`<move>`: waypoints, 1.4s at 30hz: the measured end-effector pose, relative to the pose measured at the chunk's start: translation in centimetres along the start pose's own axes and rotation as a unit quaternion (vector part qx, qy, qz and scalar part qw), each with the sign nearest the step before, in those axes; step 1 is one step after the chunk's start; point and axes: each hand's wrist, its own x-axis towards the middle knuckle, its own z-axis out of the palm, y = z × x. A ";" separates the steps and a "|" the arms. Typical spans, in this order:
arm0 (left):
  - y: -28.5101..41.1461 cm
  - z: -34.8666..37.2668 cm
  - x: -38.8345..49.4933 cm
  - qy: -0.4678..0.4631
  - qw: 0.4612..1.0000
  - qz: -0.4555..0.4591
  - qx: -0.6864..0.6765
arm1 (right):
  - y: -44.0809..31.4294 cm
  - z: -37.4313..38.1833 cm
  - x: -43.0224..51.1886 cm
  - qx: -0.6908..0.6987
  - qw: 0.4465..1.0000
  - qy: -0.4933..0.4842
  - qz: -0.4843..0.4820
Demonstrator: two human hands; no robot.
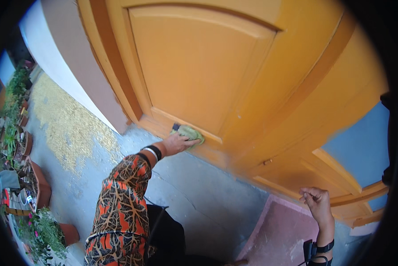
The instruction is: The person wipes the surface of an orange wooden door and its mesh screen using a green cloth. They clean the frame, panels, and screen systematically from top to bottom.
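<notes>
My left hand (177,143) is closed on a green cloth (193,133), which it presses against the bottom rail of an orange panelled wooden door (202,66). A small dark patch shows at the cloth's upper left edge. The arm is in a patterned orange and black sleeve, with dark and white bands at the wrist. My right hand (315,201) is raised at the lower right, in front of the door's lower part, its fingers curled and thumb near the fingertips. Nothing can be made out in it. A black strap with a device circles that wrist.
A grey concrete floor (189,189) runs along the door, with a pinkish slab (278,229) at the lower right. Yellowish grain-like material (69,123) lies spread on the floor at left. Beyond it stand potted plants and a terracotta planter (43,188). A small metal fitting (267,162) sits low on the door.
</notes>
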 end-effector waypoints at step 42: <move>1.5 -40.9 23.3 0.627 0.775 -0.047 0.071 | 9.3 3.2 5.4 0.065 0.993 -0.093 -0.035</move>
